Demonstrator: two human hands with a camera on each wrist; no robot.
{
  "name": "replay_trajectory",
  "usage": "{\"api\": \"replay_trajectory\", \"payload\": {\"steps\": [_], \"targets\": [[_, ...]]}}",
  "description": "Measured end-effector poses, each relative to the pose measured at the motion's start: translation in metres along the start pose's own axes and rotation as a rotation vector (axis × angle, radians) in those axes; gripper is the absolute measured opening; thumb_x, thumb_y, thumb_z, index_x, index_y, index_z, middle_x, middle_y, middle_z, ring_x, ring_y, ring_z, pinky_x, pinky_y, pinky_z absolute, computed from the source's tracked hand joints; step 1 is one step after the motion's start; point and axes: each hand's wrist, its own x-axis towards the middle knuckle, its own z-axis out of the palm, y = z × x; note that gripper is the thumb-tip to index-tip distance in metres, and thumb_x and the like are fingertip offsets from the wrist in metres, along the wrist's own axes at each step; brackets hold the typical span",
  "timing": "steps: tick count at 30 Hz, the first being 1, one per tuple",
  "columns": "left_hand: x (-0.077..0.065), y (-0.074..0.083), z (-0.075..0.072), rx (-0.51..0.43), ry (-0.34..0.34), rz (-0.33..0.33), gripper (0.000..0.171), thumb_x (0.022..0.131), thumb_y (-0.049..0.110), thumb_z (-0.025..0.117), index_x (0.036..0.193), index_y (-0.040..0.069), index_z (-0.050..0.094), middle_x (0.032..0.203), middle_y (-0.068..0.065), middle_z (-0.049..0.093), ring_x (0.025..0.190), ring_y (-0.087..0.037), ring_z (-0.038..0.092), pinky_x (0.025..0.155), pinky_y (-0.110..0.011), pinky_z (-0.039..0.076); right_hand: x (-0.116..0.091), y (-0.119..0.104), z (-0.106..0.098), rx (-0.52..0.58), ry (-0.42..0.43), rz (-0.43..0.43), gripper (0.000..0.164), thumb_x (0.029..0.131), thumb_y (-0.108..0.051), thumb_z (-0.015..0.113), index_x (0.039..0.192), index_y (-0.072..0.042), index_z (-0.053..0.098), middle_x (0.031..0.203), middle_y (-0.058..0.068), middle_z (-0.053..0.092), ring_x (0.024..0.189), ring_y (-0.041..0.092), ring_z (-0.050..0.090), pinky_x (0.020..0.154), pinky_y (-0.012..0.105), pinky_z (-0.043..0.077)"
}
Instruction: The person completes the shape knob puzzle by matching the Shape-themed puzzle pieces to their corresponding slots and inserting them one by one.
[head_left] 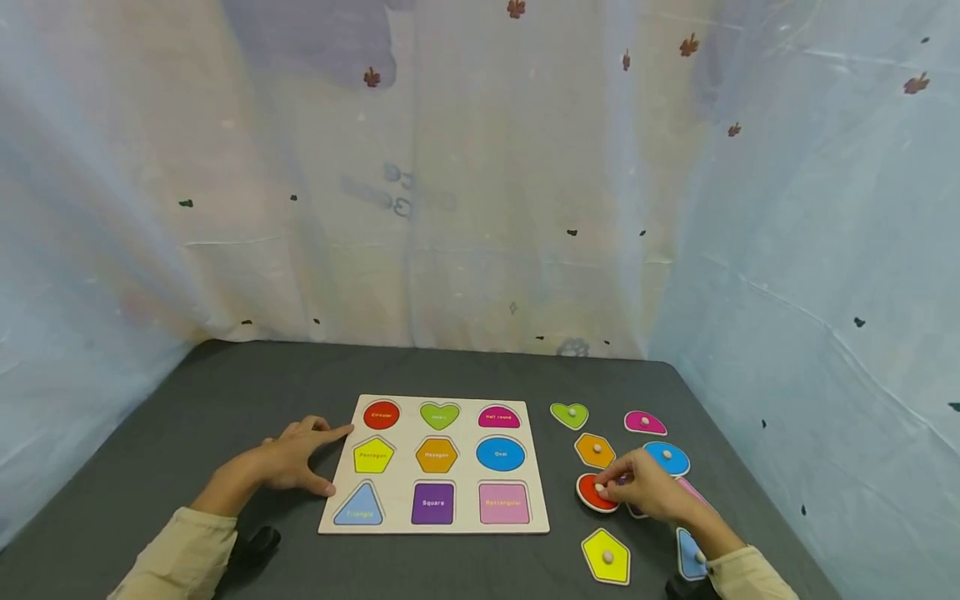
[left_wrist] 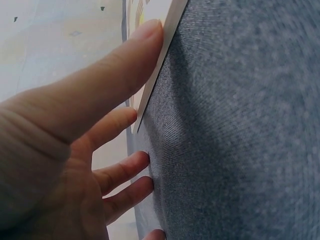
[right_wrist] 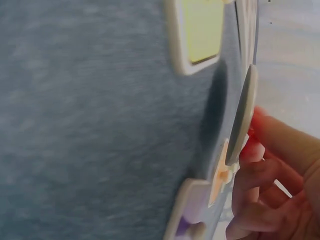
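Observation:
My right hand (head_left: 651, 485) pinches the small knob of a red round puzzle piece (head_left: 591, 498) to the right of the board. In the right wrist view that disc (right_wrist: 243, 117) is tilted, raised off the cloth above its shadow. My left hand (head_left: 288, 458) is spread at the left side of the wooden shape board (head_left: 405, 433). Its thumb (left_wrist: 115, 65) and index fingertip touch the board's edge, while the other fingers rest on the cloth. Printed, labelled shapes in three rows cover the board, including a red circle (head_left: 381, 415) at the top left.
Loose knobbed pieces lie right of the board: green heart (head_left: 562, 413), orange hexagon (head_left: 588, 450), yellow pentagon (head_left: 615, 567), magenta half round (head_left: 637, 422), blue oval (head_left: 678, 460) and blue triangle (head_left: 686, 554). The right hand mostly covers a purple piece (right_wrist: 192, 207). Curtains surround the grey table (head_left: 450, 571).

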Motion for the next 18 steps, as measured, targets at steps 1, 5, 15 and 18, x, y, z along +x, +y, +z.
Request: {"api": "replay_trajectory", "payload": {"steps": [1,5,15,18], "targets": [[0.0,0.0,0.0,-0.001,0.001,0.001,0.1,0.063,0.047,0.086,0.147,0.021,0.039,0.132,-0.015,0.04,0.114,-0.035,0.04,0.087,-0.073,0.028,0.002,-0.002,0.0,-0.007,0.003,0.001,0.015,0.087,-0.01,0.069,0.096,0.0,0.074,0.082,0.008,0.069,0.052,0.003,0.049,0.049,0.018,0.043],[-0.001,0.0,-0.001,-0.007,0.001,0.005,0.1,0.063,0.047,0.086,0.148,0.021,0.039,0.133,-0.015,0.039,0.115,-0.035,0.039,0.087,-0.071,0.029,0.009,-0.012,0.001,-0.055,0.017,-0.027,0.015,0.087,-0.012,0.07,0.096,-0.001,0.075,0.074,0.006,0.068,0.046,0.002,0.041,0.046,0.019,0.039],[-0.002,0.002,-0.001,-0.02,-0.001,0.021,0.099,0.064,0.046,0.085,0.147,0.02,0.039,0.133,-0.016,0.039,0.115,-0.036,0.039,0.087,-0.068,0.03,0.032,-0.033,0.01,-0.052,0.062,-0.036,0.013,0.088,-0.013,0.069,0.096,-0.005,0.074,0.085,0.008,0.066,0.063,0.017,0.051,0.052,0.021,0.043],[-0.002,0.001,-0.001,-0.016,0.0,0.024,0.099,0.064,0.046,0.085,0.147,0.02,0.039,0.132,-0.016,0.039,0.114,-0.036,0.039,0.087,-0.068,0.03,0.042,-0.038,0.013,-0.066,0.061,-0.053,0.012,0.087,-0.016,0.07,0.094,-0.007,0.075,0.083,0.005,0.066,0.064,0.018,0.052,0.053,0.021,0.044]]}}
